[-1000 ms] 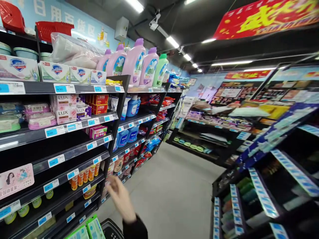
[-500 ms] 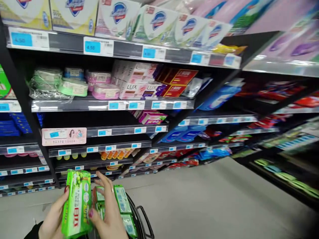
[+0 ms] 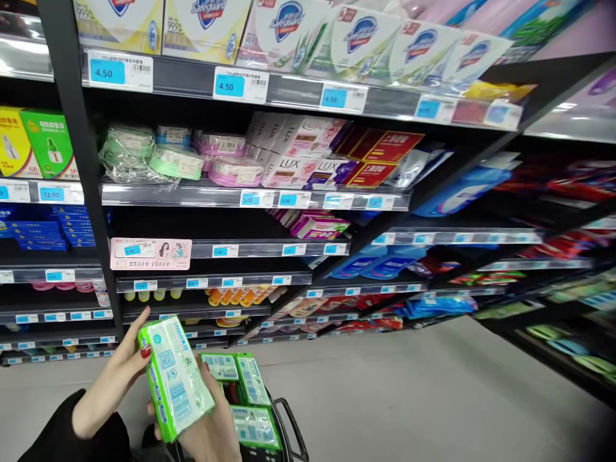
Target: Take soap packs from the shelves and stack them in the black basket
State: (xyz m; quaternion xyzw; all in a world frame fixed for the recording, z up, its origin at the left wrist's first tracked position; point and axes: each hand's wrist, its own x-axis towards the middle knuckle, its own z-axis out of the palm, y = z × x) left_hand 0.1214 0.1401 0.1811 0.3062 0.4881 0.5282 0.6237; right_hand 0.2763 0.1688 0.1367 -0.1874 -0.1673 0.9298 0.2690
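A green and white soap pack point(image 3: 176, 378) is held up in front of me, its printed back facing me. My left hand point(image 3: 113, 382) grips its left edge with thumb and fingers. Under the pack's right side, my right hand point(image 3: 214, 427) supports it from below, fingers closed on it. Just behind lie several more of the same green packs point(image 3: 245, 398) in a black basket point(image 3: 289, 427) at the bottom of the view.
Black shelves point(image 3: 250, 199) with blue price tags fill the left and middle, stocked with Safeguard boxes point(image 3: 289, 32), Lux soap point(image 3: 289, 170), round tubs point(image 3: 178, 160) and blue refill bags point(image 3: 462, 189). Grey aisle floor point(image 3: 409, 398) stretches to the right.
The view swung from down the aisle to the left shelves and basket. The green pack came up in both hands and has turned from its front to its printed back.
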